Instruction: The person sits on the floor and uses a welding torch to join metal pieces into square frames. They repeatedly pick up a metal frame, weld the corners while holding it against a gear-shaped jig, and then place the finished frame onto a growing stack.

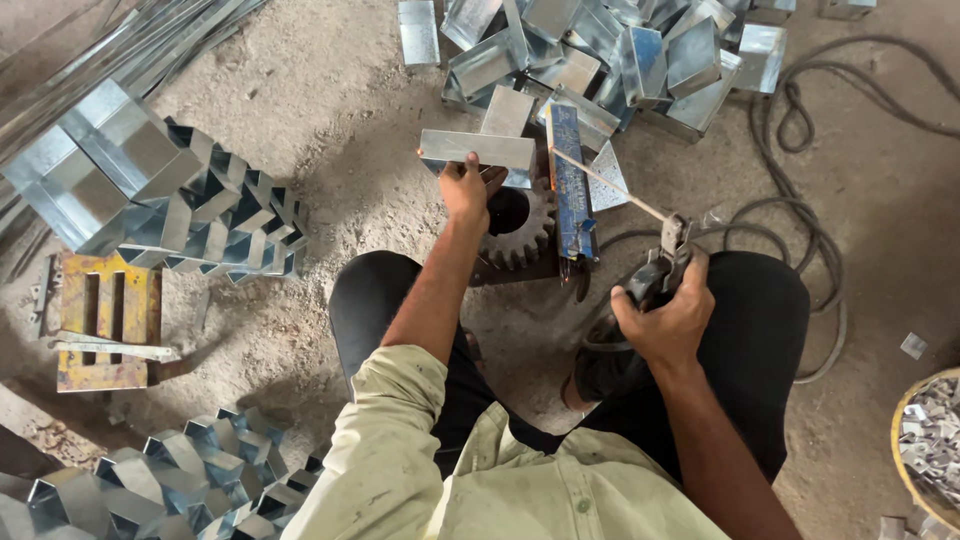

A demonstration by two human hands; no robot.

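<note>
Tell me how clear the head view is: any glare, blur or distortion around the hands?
Head view: soft daylight, both hands sharp; the left hand on the metal box, the right hand gripping the electrode holder. Mild glare on the box pile; wide-angle bending at the edges; the rod is thin but distinct.

Shiny galvanised sheet-metal channel (477,148), dull rusty iron gear (518,225) (toothed rim), rough, dusty concrete floor (330,110).

Dusty concrete floor (330,90): folded metal channels (600,50), gear (520,225), cable (810,230).
</note>
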